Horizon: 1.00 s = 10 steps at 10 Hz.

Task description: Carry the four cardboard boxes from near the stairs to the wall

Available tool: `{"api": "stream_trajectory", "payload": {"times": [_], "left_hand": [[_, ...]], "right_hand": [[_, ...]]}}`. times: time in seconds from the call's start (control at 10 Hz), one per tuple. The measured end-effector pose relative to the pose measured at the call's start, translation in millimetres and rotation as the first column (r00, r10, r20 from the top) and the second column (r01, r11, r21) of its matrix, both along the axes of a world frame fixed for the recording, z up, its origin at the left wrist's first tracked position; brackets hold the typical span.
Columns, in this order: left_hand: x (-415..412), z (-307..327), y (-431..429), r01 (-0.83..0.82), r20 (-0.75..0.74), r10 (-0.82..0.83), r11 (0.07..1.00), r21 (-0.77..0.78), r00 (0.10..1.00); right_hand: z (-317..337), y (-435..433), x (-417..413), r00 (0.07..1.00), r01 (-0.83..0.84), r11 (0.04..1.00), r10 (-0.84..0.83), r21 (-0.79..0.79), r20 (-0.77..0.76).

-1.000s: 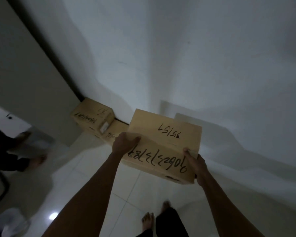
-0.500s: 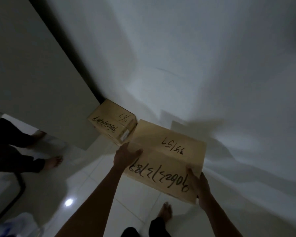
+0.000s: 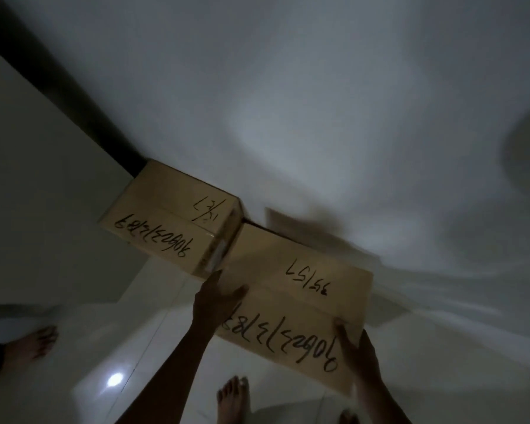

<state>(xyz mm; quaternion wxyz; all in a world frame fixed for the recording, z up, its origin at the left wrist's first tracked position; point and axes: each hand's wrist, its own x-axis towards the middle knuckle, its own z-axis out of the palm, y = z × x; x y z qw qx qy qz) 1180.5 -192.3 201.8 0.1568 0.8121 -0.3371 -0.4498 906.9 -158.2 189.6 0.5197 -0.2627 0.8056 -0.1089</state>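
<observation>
I hold a brown cardboard box (image 3: 297,289) with black handwritten numbers, low against the white wall (image 3: 318,102). My left hand (image 3: 216,301) grips its left edge and my right hand (image 3: 357,353) grips its near right corner. A second cardboard box (image 3: 169,221) with similar writing sits on the floor in the corner by the wall, its right side right next to the held box. Whether the held box touches the floor is hidden.
A pale panel (image 3: 43,194) with a dark edge stands left of the corner box. Another person's bare foot (image 3: 32,341) is at the far left on the glossy white tiles (image 3: 129,347). My own feet (image 3: 233,396) are below the held box.
The view has closed in on the wall. The held box has gone down and forward beside the corner box. Both hands keep their grip.
</observation>
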Motion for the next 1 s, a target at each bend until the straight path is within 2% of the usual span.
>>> {"api": "stream_trajectory", "payload": {"times": [0.2, 0.3, 0.4, 0.5, 0.6, 0.8, 1.0], "left_hand": [[31.9, -85.6, -28.9, 0.134, 0.064, -0.123, 0.969, -0.207, 0.99], [36.9, -102.1, -31.3, 0.128, 0.163, -0.094, 0.969, -0.212, 0.982], [32.0, -99.2, -36.2, 0.216, 0.312, -0.127, 0.938, -0.271, 0.942], [25.8, -91.6, -42.1, 0.535, 0.576, -0.314, 0.803, -0.263, 0.755], [31.0, -96.7, -41.9, 0.625, 0.558, -0.444, 0.76, -0.18, 0.701], [51.2, -107.9, -43.5, 0.693, 0.502, -0.535, 0.693, -0.2, 0.68], [49.5, -95.4, -46.0, 0.717, 0.48, -0.575, 0.671, -0.187, 0.663]], "right_hand": [[-80.6, -12.7, 31.3, 0.997, 0.078, 0.995, -0.076, -0.061, 0.033], [-86.7, -22.5, 43.6, 0.997, 0.071, 0.993, -0.074, -0.093, -0.033], [-93.0, -27.9, 47.6, 0.994, 0.077, 0.991, -0.085, -0.111, -0.072], [-91.9, -36.1, 54.7, 0.995, 0.083, 0.989, -0.09, -0.127, -0.051], [-92.5, -48.8, 63.7, 0.996, 0.087, 0.986, -0.091, -0.143, -0.023], [-94.4, -55.6, 65.4, 0.996, 0.066, 0.986, -0.073, -0.151, -0.042], [-88.2, -59.1, 65.3, 0.986, -0.052, 0.992, 0.032, -0.117, -0.166]]}}
